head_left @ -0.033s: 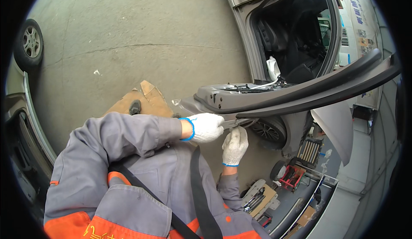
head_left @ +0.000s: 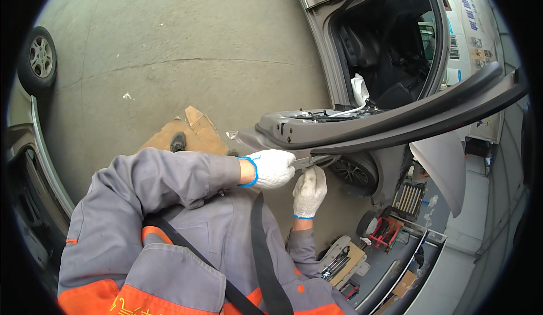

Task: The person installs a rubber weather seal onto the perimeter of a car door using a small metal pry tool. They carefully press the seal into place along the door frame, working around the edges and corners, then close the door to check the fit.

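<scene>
My left hand (head_left: 272,168), in a white knit glove with a blue cuff, is closed at the outer side of the grey car door (head_left: 339,132). A thin, flat, silvery-grey piece (head_left: 304,163) sticks out of it toward my right hand; its kind cannot be made out. My right hand (head_left: 310,193), gloved alike but smudged, has its fingers pinched together at the far end of that piece. The door stands open, seen from its upper edge, with a black rubber strip (head_left: 407,136) along the window frame. Both fingertips are partly hidden.
Behind the door is the car's wheel (head_left: 355,171). A white bottle (head_left: 359,90) stands by the door's inner side. Flattened cardboard (head_left: 198,128) lies under my shoe. To the right are an open tool case (head_left: 342,263) and a red-framed cart (head_left: 386,233). Another vehicle's wheel (head_left: 41,58) is at far left.
</scene>
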A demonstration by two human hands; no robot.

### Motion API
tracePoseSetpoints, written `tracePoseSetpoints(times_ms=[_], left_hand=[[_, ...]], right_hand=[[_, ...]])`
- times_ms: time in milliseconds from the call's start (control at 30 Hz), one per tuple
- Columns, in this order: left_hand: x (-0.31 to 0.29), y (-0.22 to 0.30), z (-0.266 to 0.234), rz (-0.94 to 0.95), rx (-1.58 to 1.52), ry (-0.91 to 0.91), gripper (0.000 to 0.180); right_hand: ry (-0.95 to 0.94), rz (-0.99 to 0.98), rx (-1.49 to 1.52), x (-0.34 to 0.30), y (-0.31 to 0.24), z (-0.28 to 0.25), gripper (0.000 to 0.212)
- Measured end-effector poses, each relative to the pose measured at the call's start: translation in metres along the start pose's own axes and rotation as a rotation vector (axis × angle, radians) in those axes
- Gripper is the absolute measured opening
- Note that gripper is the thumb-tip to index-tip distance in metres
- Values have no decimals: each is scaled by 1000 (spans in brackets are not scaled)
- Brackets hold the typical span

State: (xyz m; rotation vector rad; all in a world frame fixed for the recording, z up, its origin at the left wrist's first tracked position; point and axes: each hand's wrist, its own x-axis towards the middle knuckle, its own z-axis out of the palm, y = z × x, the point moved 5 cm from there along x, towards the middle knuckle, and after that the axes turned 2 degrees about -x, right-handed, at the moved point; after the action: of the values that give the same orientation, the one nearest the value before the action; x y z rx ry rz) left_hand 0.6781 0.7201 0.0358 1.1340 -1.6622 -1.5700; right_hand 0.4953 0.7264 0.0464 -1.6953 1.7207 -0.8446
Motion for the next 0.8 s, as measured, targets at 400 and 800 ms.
tracePoseSetpoints(times_ms=[400,800], left_hand=[[-3,28,1,-190,-11,-120,22],[-4,9,-1,-132,33,-48,31]], right_hand=[[54,-188,-96,0,-39,-2,22],[-138,-17,225,12,2,-6,24]])
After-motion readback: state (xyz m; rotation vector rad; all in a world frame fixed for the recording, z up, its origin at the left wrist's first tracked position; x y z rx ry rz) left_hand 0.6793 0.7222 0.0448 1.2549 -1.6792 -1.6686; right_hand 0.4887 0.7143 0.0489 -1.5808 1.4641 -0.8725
